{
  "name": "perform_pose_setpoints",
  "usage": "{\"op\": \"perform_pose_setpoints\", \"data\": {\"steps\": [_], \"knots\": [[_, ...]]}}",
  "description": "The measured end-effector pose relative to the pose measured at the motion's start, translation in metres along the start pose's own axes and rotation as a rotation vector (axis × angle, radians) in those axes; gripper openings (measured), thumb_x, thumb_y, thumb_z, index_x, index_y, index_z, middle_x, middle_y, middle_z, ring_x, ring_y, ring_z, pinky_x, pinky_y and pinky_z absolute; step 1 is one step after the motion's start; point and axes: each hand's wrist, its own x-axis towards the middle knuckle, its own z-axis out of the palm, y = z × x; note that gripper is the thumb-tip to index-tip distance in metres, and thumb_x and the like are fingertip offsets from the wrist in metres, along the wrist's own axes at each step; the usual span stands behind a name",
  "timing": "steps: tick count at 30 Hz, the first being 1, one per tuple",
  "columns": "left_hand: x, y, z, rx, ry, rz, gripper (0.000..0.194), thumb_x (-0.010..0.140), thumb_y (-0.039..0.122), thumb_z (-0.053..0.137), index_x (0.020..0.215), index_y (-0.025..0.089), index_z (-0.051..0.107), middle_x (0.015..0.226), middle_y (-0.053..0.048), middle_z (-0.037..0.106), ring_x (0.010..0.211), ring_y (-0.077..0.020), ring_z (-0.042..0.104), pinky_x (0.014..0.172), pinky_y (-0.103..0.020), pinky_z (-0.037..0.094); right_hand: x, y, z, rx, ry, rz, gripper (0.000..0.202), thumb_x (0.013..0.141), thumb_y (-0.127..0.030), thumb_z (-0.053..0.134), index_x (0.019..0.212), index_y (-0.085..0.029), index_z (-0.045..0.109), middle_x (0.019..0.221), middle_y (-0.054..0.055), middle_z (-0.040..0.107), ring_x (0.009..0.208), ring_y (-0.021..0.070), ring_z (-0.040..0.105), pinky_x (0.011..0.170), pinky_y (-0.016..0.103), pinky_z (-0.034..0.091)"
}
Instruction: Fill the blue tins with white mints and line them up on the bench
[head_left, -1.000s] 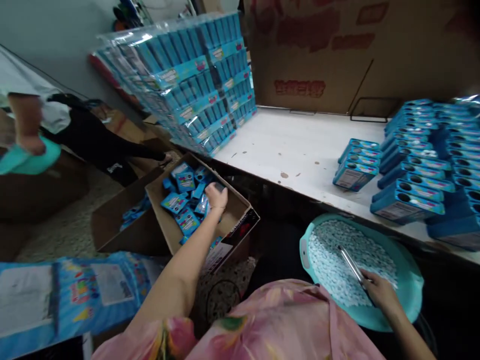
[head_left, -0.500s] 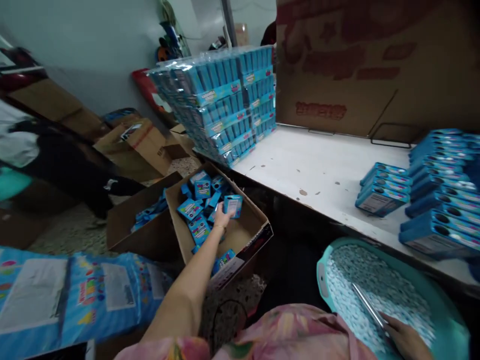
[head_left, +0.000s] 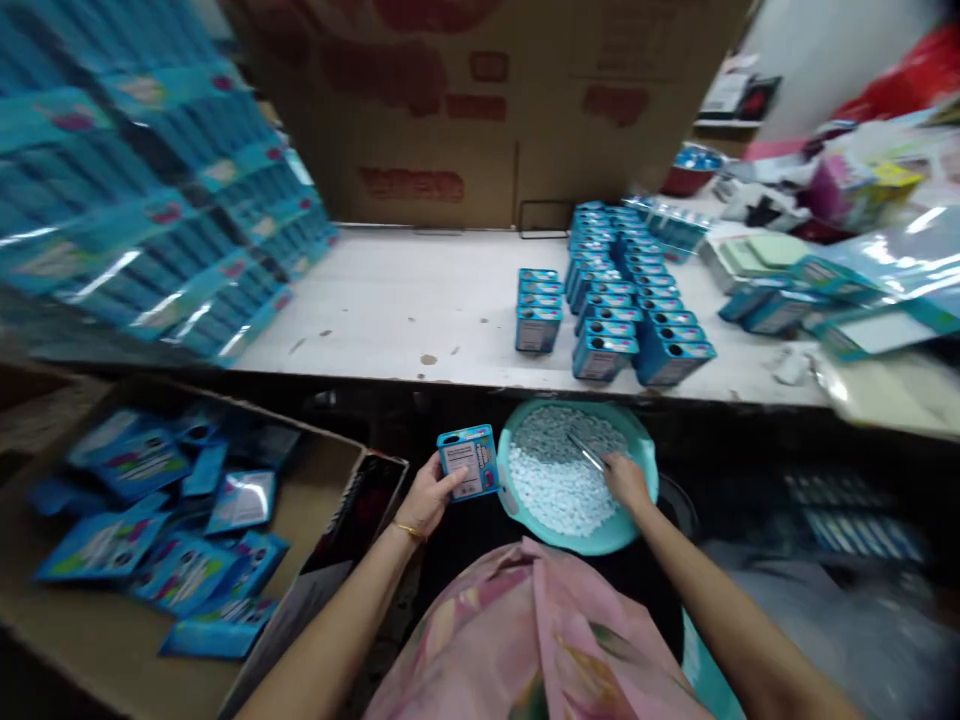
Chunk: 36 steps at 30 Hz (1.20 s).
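Observation:
My left hand (head_left: 433,492) is closed around a small blue box (head_left: 469,462), which has a dark round opening at its top corner. It holds the box just left of a turquoise basin (head_left: 642,440). Small pale blue and white pieces (head_left: 562,490) fill the basin. Over them, my right hand (head_left: 627,482) grips the handle of a metal scoop (head_left: 586,452), whose far end dips among the pieces. To the left, a cardboard carton (head_left: 319,480) contains several more blue boxes (head_left: 180,570), lying in a jumble.
Rows of upright blue boxes (head_left: 606,345) stand on the white table (head_left: 390,310). Plastic-wrapped stacks of boxes (head_left: 150,190) rise at the left, and a big cardboard sheet (head_left: 480,120) closes off the back. Packaging and plastic bags (head_left: 885,290) clutter the right side.
My view has swung right. My left hand has lifted a blue box out of the carton and brought it beside the basin. My right hand still grips the scoop in the basin.

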Motion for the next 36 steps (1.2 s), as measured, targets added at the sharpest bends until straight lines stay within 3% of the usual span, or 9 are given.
{"op": "perform_pose_setpoints", "data": {"steps": [3, 7, 14, 20, 24, 29, 33, 36], "knots": [[0.02, -0.034, 0.028, -0.004, -0.003, -0.063, 0.05, 0.052, 0.034, 0.073, 0.095, 0.016, 0.053, 0.093, -0.007, 0.064, 0.084, -0.0216, 0.061, 0.076, -0.041, 0.049, 0.011, 0.003, -0.008, -0.156, 0.09, 0.067, 0.041, 0.079, -0.003, 0.024, 0.103, -0.006, 0.057, 0.103, 0.02, 0.056, 0.093, 0.0243, 0.053, 0.076, 0.033, 0.039], [0.032, -0.057, 0.048, 0.055, -0.022, -0.068, 0.051, 0.054, 0.035, 0.072, 0.096, 0.016, 0.052, 0.096, -0.008, 0.063, 0.086, -0.0205, 0.061, 0.079, -0.039, 0.048, 0.016, -0.005, 0.005, -0.141, 0.014, 0.008, 0.037, 0.08, -0.004, 0.026, 0.093, -0.004, 0.06, 0.1, 0.021, 0.056, 0.094, 0.0256, 0.051, 0.076, 0.034, 0.039], [0.03, -0.061, 0.054, 0.127, 0.004, -0.051, 0.051, 0.054, 0.036, 0.071, 0.096, 0.016, 0.051, 0.099, -0.008, 0.061, 0.089, -0.02, 0.06, 0.081, -0.038, 0.048, -0.003, -0.024, 0.038, 0.029, -0.114, -0.063, 0.031, 0.079, -0.009, 0.035, 0.096, -0.009, 0.061, 0.094, 0.011, 0.062, 0.089, 0.0184, 0.054, 0.076, 0.027, 0.039], [0.035, -0.055, 0.055, 0.126, 0.012, -0.01, 0.049, 0.055, 0.037, 0.069, 0.095, 0.016, 0.05, 0.097, -0.007, 0.06, 0.085, -0.0187, 0.059, 0.079, -0.038, 0.047, -0.007, -0.016, 0.037, 0.425, -0.241, -0.076, 0.03, 0.074, -0.011, 0.041, 0.086, -0.009, 0.067, 0.074, 0.0, 0.065, 0.078, 0.015, 0.055, 0.068, 0.021, 0.039], [0.045, -0.05, 0.049, 0.386, 0.009, 0.177, 0.046, 0.058, 0.036, 0.067, 0.096, 0.017, 0.051, 0.093, -0.005, 0.059, 0.086, -0.0184, 0.057, 0.083, -0.038, 0.044, -0.016, -0.006, 0.016, 0.502, -0.269, -0.057, 0.029, 0.07, -0.011, 0.043, 0.086, -0.007, 0.067, 0.059, -0.001, 0.06, 0.055, 0.0078, 0.049, 0.055, 0.018, 0.037], [0.054, -0.052, 0.054, 0.625, -0.043, 0.336, 0.042, 0.06, 0.033, 0.063, 0.097, 0.017, 0.052, 0.093, -0.003, 0.058, 0.089, -0.0194, 0.054, 0.086, -0.036, 0.04, -0.032, -0.001, -0.039, 0.654, -0.167, -0.197, 0.028, 0.068, -0.013, 0.042, 0.079, -0.012, 0.068, 0.057, -0.002, 0.057, 0.052, 0.0078, 0.044, 0.05, 0.018, 0.033], [0.056, -0.06, 0.07, 0.746, -0.131, 0.444, 0.037, 0.063, 0.027, 0.059, 0.097, 0.016, 0.052, 0.097, -0.005, 0.056, 0.094, -0.0196, 0.051, 0.089, -0.036, 0.038, -0.037, -0.015, -0.087, 0.39, -0.09, -0.324, 0.025, 0.071, -0.014, 0.043, 0.076, -0.016, 0.067, 0.066, 0.0, 0.062, 0.066, 0.011, 0.052, 0.057, 0.018, 0.032], [0.057, -0.065, 0.08, 0.81, -0.176, 0.493, 0.035, 0.064, 0.023, 0.056, 0.098, 0.018, 0.052, 0.099, -0.005, 0.055, 0.096, -0.0191, 0.05, 0.089, -0.036, 0.037, -0.039, -0.035, -0.111, 0.046, -0.084, -0.291, 0.024, 0.072, -0.014, 0.043, 0.077, -0.018, 0.066, 0.076, 0.005, 0.065, 0.077, 0.0158, 0.056, 0.061, 0.021, 0.034]]}}
